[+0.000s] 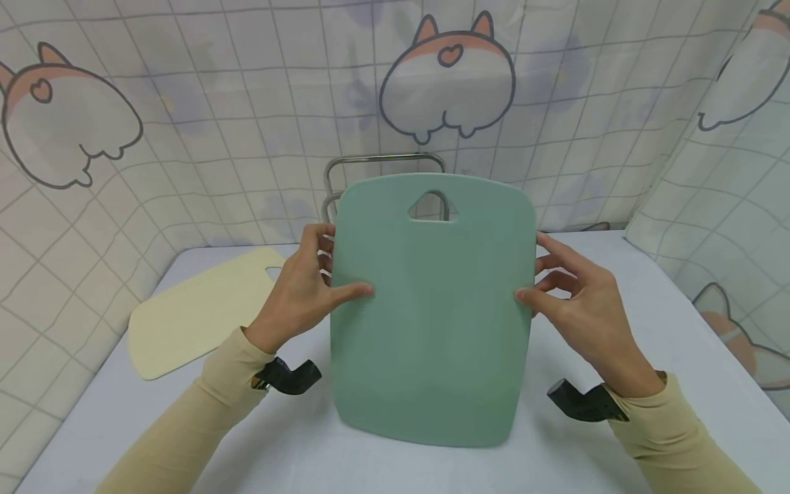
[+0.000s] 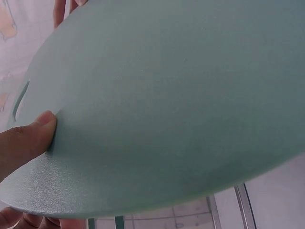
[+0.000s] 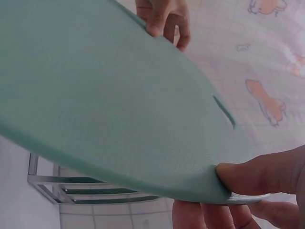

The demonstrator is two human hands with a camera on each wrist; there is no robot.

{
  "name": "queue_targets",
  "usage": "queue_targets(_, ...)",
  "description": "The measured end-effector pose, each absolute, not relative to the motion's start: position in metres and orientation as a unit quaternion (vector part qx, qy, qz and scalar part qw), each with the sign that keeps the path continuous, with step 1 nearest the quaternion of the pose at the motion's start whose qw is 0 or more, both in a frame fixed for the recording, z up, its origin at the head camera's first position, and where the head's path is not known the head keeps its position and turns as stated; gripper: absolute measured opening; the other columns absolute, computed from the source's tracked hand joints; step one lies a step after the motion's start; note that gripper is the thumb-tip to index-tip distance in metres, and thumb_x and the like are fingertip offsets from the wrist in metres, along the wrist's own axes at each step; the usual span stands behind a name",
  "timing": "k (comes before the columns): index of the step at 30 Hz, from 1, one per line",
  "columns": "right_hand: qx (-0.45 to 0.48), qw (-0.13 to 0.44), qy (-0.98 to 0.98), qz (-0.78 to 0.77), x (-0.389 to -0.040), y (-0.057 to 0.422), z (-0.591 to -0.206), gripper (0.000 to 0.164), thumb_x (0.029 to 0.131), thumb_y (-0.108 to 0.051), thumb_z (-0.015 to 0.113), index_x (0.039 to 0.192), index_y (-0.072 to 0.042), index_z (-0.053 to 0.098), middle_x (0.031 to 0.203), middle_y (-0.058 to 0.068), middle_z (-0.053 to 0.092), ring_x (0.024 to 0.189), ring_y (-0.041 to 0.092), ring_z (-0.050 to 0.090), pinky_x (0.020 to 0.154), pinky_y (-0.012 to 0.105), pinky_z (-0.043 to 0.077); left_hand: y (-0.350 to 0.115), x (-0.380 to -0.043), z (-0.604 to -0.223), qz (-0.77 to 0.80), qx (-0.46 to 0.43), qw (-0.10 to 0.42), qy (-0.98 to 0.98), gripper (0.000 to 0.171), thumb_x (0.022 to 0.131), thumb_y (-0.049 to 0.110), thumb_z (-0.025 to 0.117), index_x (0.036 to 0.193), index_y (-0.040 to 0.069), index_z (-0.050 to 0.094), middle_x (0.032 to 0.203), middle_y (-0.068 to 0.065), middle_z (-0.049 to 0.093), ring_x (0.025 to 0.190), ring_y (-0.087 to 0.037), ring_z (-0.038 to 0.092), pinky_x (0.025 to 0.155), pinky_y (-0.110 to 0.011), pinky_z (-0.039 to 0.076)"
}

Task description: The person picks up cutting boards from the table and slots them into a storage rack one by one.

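Observation:
A green cutting board (image 1: 432,322) stands nearly upright in front of me, its triangular handle hole at the top. My left hand (image 1: 302,288) grips its left edge, thumb on the near face and fingers behind. On the opposite edge my right hand (image 1: 580,309) holds it the same way. Behind the board rises a metal rack (image 1: 385,158), mostly hidden by it in the head view. The right wrist view shows more of the rack's bars (image 3: 90,180) beyond the board's edge.
A cream cutting board (image 1: 197,309) lies flat on the white table (image 1: 271,439) at the left, beyond my left forearm. Grid-patterned curtains (image 1: 259,123) with cartoon animals enclose the back and both sides. Each wrist carries a black camera mount (image 1: 586,401).

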State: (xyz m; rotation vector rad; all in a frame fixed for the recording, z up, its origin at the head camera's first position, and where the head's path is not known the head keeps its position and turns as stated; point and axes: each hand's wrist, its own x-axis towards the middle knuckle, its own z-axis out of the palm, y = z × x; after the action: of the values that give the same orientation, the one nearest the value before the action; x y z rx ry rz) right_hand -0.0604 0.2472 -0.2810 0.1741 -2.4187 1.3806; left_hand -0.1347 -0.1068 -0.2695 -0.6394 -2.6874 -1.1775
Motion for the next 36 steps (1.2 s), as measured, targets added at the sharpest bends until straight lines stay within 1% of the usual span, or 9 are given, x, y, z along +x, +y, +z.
queue_targets(11, 0.062, 0.187, -0.849, 0.49, -0.061, 0.252, -0.279, 0.077, 0.084, 0.002, 0.08, 0.151, -0.026, 0.054, 0.103, -0.009, 0.064, 0.076, 0.004, 0.068, 0.064, 0.025, 0.06, -0.102, -0.133, -0.27, -0.398, -0.224, 0.086, -0.886, 0.091, 0.078, 0.023, 0.093, 0.144, 0.005, 0.032, 0.12, -0.015, 0.056, 0.092, -0.027, 0.065, 0.077, -0.037, 0.058)
queue_targets(17, 0.057, 0.194, -0.852, 0.483, -0.06, 0.254, -0.278, 0.077, 0.084, 0.002, 0.08, 0.151, -0.027, 0.054, 0.102, -0.01, 0.064, 0.077, 0.004, 0.068, 0.065, 0.021, 0.058, -0.1, -0.133, -0.27, -0.398, -0.228, 0.093, -0.884, 0.091, 0.078, 0.023, 0.093, 0.143, 0.004, 0.033, 0.119, -0.015, 0.056, 0.091, -0.026, 0.063, 0.077, -0.036, 0.056)
queue_targets(28, 0.06, 0.208, -0.849, 0.483, -0.059, 0.257, -0.275, 0.078, 0.084, 0.003, 0.08, 0.151, -0.027, 0.054, 0.103, -0.011, 0.065, 0.076, 0.004, 0.068, 0.065, 0.02, 0.055, -0.097, -0.132, -0.267, -0.398, -0.224, 0.1, -0.884, 0.091, 0.078, 0.023, 0.093, 0.144, 0.005, 0.033, 0.118, -0.013, 0.056, 0.089, -0.025, 0.061, 0.076, -0.034, 0.053)
queue_targets(36, 0.061, 0.221, -0.851, 0.473, -0.056, 0.257, -0.272, 0.079, 0.084, 0.004, 0.08, 0.151, -0.027, 0.054, 0.103, -0.012, 0.063, 0.075, 0.002, 0.067, 0.063, 0.019, 0.054, -0.095, -0.13, -0.265, -0.406, -0.227, 0.104, -0.879, 0.091, 0.078, 0.023, 0.093, 0.143, 0.005, 0.032, 0.114, -0.014, 0.057, 0.084, -0.026, 0.06, 0.074, -0.034, 0.054)
